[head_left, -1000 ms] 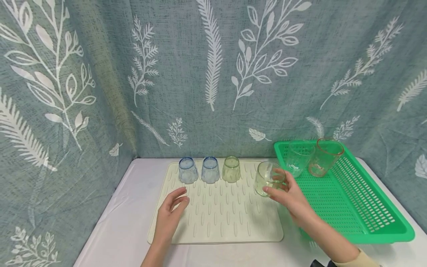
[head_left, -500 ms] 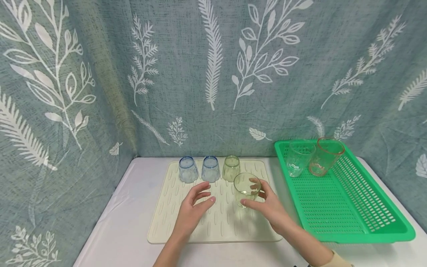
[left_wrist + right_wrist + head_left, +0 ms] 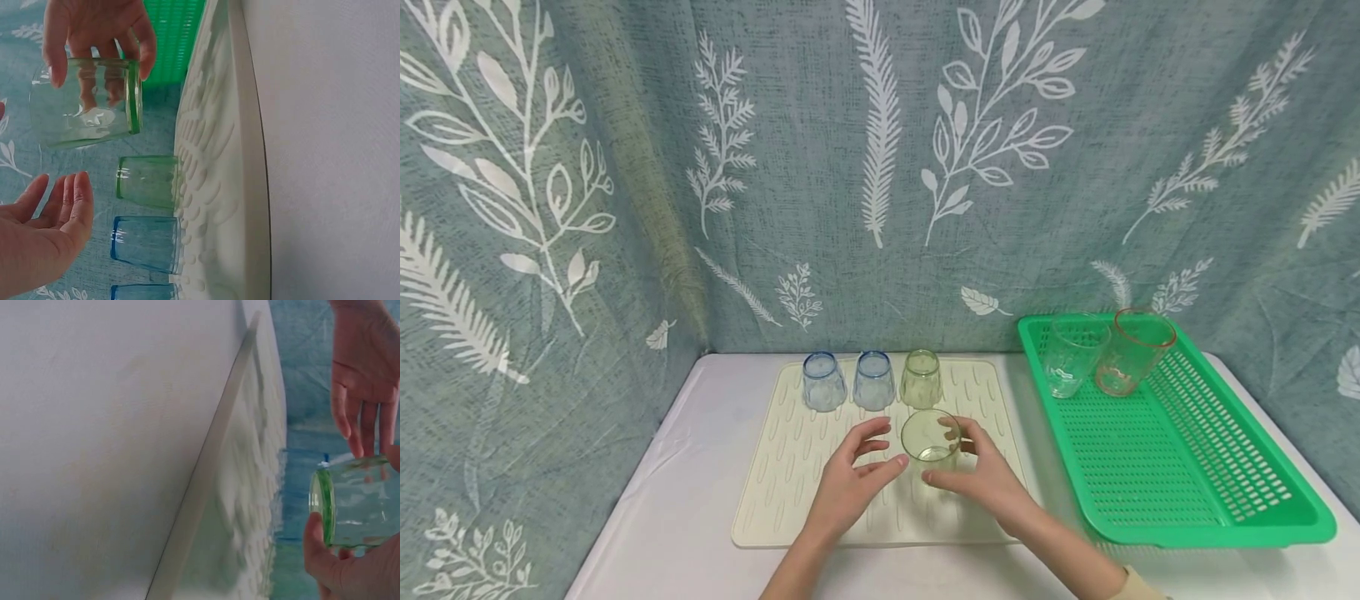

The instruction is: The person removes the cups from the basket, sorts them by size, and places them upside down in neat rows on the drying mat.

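Note:
A pale green drinking glass (image 3: 925, 442) hangs upright over the mat, its wide mouth up and thick green base down. My right hand (image 3: 988, 483) grips it from the right, thumb in front and fingers behind. Facing it from the left is my left hand (image 3: 856, 479), fingers gently bent; a gap to the glass shows in the left wrist view. Behind the hands, a smaller green glass (image 3: 921, 382) and two blue glasses (image 3: 823, 385) stand upside down in a row along the cream drying mat's (image 3: 790, 467) back edge.
To the right sits a green plastic basket (image 3: 1206, 533). In its back corner lean a clear glass (image 3: 1071, 358) and a red-rimmed glass (image 3: 1131, 358). A white cloth (image 3: 647, 500) covers the table, and a patterned curtain (image 3: 820, 167) hangs right behind it.
My right hand has carried the green glass left and nearer, from beside the basket to over the mat's middle. My left hand has moved right towards it.

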A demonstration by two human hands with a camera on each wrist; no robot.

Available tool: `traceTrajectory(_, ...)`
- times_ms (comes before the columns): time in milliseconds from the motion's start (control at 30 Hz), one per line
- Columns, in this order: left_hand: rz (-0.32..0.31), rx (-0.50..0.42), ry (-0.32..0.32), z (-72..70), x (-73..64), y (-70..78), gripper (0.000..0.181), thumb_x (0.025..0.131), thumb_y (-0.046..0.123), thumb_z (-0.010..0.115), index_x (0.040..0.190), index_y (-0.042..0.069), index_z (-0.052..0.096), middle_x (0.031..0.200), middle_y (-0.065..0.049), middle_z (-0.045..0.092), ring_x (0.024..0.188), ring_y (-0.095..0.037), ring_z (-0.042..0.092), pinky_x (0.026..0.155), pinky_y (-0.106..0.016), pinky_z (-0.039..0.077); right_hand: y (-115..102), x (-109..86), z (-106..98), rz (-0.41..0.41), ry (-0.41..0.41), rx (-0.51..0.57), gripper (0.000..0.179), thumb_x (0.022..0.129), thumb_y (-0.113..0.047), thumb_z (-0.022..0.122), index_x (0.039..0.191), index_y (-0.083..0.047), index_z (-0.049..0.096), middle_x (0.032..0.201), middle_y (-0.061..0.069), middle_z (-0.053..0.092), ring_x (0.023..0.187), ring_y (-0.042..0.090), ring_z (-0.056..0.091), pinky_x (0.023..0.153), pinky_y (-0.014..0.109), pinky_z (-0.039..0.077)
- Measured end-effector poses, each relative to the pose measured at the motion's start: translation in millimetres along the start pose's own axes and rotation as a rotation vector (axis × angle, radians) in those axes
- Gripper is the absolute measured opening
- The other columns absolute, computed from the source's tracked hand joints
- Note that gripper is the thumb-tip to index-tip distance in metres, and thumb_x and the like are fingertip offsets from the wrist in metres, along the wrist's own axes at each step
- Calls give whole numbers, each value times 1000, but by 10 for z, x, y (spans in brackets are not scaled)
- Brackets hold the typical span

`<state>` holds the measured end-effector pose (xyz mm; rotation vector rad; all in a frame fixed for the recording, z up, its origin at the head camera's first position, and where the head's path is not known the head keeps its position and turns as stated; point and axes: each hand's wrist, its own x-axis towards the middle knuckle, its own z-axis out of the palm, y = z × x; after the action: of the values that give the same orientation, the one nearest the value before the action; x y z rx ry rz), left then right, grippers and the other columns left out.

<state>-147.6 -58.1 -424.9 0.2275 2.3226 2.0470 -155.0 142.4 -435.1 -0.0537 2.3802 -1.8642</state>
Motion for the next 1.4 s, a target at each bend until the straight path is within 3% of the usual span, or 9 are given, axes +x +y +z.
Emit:
traceTrajectory(233, -12, 4, -17, 18, -3, -19, 57, 86, 25, 75, 137, 12, 52, 136, -12, 52, 118, -26, 52, 94, -41, 49, 26, 11, 26, -114, -19, -117, 74, 70, -20, 88, 135, -15, 53, 125, 12, 51, 110, 26, 47, 78, 34, 52)
traceTrajectory(467, -14, 71, -40, 29, -2, -49, 60, 84, 26, 77, 137, 13, 52, 137, -11, 52, 117, -29, 51, 89, -34, 51, 69, 10, 49, -238, -49, -267, 73, 69, -23, 89, 133, -13, 55, 122, 10, 51, 105, 23, 48, 70, 30, 50)
traceTrajectory(667, 17, 142, -61, 44, -20, -51, 68, 81, 31, 80, 139, 13, 50, 138, -10, 50, 118, -29, 49, 90, -38, 51, 89, -6, 67, -323, -41, -353, 73, 67, -25, 90, 132, -18, 57, 119, 3, 51, 105, 19, 50, 75, 29, 48)
traceTrajectory(867, 47, 169, -52, 61, -30, -42, 71, 78, 33, 83, 137, 12, 51, 135, -10, 52, 117, -32, 49, 87, -36, 52, 87, -26, 86, -397, -33, -397, 72, 67, -23, 89, 131, -17, 58, 118, -2, 52, 110, 18, 50, 88, 40, 47)
traceTrajectory(1133, 22, 171, -31, 57, -20, -83, 65, 76, 36, 84, 132, 16, 57, 125, -7, 56, 114, -31, 51, 84, -34, 53, 77, -46, 97, -394, -23, -401, 73, 66, -23, 90, 132, -20, 57, 121, -3, 52, 115, 20, 49, 92, 44, 46)
traceTrajectory(1400, -36, 87, 0, 29, -7, -80, 60, 79, 31, 81, 132, 15, 57, 126, -7, 59, 115, -26, 54, 82, -34, 52, 61, -52, 61, -340, -38, -305, 71, 71, -28, 88, 134, -23, 55, 126, -5, 51, 114, 17, 48, 84, 34, 46)
